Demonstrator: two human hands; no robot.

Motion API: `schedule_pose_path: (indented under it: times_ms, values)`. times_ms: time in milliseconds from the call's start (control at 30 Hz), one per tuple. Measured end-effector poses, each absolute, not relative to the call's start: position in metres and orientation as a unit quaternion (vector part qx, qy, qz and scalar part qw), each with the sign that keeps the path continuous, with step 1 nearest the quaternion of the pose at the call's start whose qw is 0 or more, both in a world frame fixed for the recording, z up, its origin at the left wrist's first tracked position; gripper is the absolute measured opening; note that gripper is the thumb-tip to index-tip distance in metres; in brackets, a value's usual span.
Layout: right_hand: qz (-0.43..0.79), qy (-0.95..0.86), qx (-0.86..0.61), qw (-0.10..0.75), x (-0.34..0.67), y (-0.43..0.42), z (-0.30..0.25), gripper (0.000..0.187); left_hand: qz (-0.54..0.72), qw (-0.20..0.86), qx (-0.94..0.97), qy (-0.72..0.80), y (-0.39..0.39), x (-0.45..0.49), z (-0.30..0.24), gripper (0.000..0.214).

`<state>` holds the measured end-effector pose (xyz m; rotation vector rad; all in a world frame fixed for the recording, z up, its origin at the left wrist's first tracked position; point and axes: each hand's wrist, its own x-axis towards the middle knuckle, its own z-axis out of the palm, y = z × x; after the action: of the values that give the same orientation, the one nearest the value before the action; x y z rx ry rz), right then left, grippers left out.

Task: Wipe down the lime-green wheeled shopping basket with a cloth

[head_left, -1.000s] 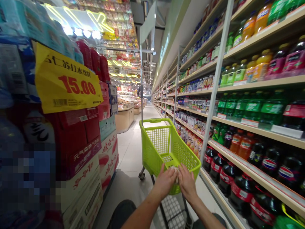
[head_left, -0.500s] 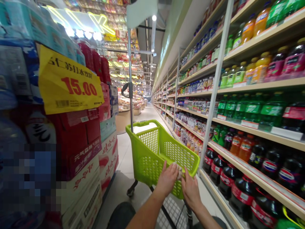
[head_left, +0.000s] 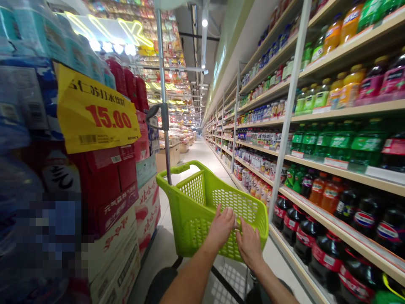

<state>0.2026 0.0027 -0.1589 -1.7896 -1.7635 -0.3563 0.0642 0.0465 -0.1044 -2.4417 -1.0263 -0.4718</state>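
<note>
The bright green shopping cart point(head_left: 202, 228) stands in front of me, its basket perforated on the sides. My left hand point(head_left: 223, 226) is closed over the near rim, with a bit of a pale crumpled cloth point(head_left: 236, 224) showing by its fingers. Most of the cloth is hidden. Just to the right, my right hand point(head_left: 248, 240) has its fingers curled over the same rim, close to the left hand but apart from it. A grey metal pole point(head_left: 162, 76) rises from the cart's far left corner and carries a dark hook point(head_left: 153, 116).
Stacked drink cartons point(head_left: 117, 198) with a yellow price sign point(head_left: 99, 112) line the left side. Along the right run shelves point(head_left: 341, 169) full of bottles, with large cola bottles point(head_left: 329, 253) at the bottom. A pale tiled aisle point(head_left: 210, 156) stretches ahead.
The cart's far end and its pole have swung left and come a little nearer. Both hands stay at the rim and have shifted slightly; less of the pale cloth shows now.
</note>
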Motion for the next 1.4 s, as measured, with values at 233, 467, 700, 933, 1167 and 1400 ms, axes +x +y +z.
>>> schedule_pose_path:
  times_ms: [233, 467, 700, 933, 1167, 1400]
  values:
    - [-0.161, -0.647, -0.696, 0.268, 0.240, -0.007, -0.169, 0.047, -0.166, 0.259, -0.813, -0.493, 0.071, -0.040, -0.075, 0.040]
    - [-0.169, -0.667, -0.689, 0.229, 0.197, 0.002, -0.163, 0.048, -0.194, 0.287, -0.797, -0.494, 0.067, -0.049, -0.081, 0.042]
    - [-0.135, -0.700, -0.670, 0.207, 0.210, 0.007, -0.157, 0.050, -0.193, 0.287, -0.793, -0.502, 0.067, -0.094, -0.050, 0.042]
    - [-0.164, -0.678, -0.670, 0.255, 0.210, 0.009, -0.169, 0.048, -0.203, 0.268, -0.793, -0.508, 0.061, -0.068, -0.066, 0.038]
    - [-0.175, -0.690, -0.656, 0.250, 0.222, 0.011, -0.170, 0.049, -0.192, 0.259, -0.798, -0.510, 0.063, -0.066, -0.044, 0.035]
    - [-0.164, -0.690, -0.655, 0.261, 0.227, 0.010, -0.171, 0.049, -0.191, 0.220, -0.821, -0.492, 0.053, -0.041, -0.063, 0.034]
